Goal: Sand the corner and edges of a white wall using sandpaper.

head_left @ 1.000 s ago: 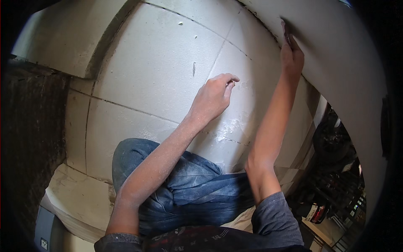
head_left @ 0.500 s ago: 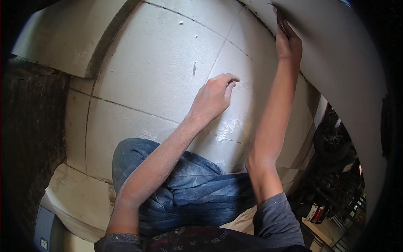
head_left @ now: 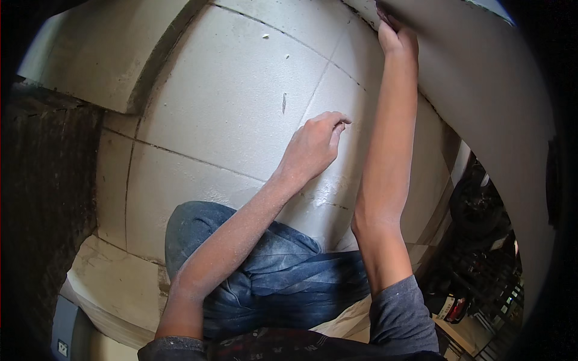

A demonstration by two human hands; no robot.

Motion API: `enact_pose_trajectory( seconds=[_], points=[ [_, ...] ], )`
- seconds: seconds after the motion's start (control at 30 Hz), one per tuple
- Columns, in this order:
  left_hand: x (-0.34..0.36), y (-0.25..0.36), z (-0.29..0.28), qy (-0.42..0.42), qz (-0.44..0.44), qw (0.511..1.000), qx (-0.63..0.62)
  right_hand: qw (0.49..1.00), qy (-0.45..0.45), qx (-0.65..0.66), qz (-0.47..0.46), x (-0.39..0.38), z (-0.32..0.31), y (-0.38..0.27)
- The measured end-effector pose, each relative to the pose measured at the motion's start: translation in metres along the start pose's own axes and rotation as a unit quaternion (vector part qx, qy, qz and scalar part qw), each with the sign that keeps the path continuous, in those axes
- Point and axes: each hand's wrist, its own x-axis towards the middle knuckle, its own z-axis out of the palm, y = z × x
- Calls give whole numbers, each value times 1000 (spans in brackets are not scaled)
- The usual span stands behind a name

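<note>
My right arm reaches up to the far right, and my right hand [head_left: 397,39] is up against a pale, smooth wall [head_left: 475,90]. A thin dark reddish-brown sheet [head_left: 386,13] shows at its fingers, perhaps sandpaper; shadow hides most of it. My left hand [head_left: 313,147], dusted with white powder, hangs over the tiled floor [head_left: 229,96] in the middle. Its fingers curl loosely, with a small gap to the thumb and nothing visible between them. Fine powder coats the left forearm too.
Powder [head_left: 325,191] and small crumbs [head_left: 265,36] lie on the floor tiles. My legs in blue jeans [head_left: 265,259] are folded below my hands. A pale raised ledge [head_left: 108,54] and a dark rough surface [head_left: 48,174] stand at left. Dark cluttered items [head_left: 481,240] are at lower right.
My right hand has slid farther up and slightly left along the wall, with the arm straighter. My left hand has shifted a little to the right. The whole view has moved slightly.
</note>
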Motion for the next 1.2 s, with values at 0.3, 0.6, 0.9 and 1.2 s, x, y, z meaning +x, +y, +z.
enact_pose_trajectory(
  seconds=[0.3,0.6,0.9,1.2],
  points=[
    [0,1,-1,-5,-16,1000,-1,1000,-8,13,8,3,8,7],
    [0,0,2,8,-9,1000,-14,1000,10,-10,-1,3,-5,4],
    [0,1,3,-9,1,1000,-11,1000,19,21,-7,13,-28,-17],
    [1,1,0,-17,-23,1000,4,999,32,40,-9,13,-39,-30]
  ],
)
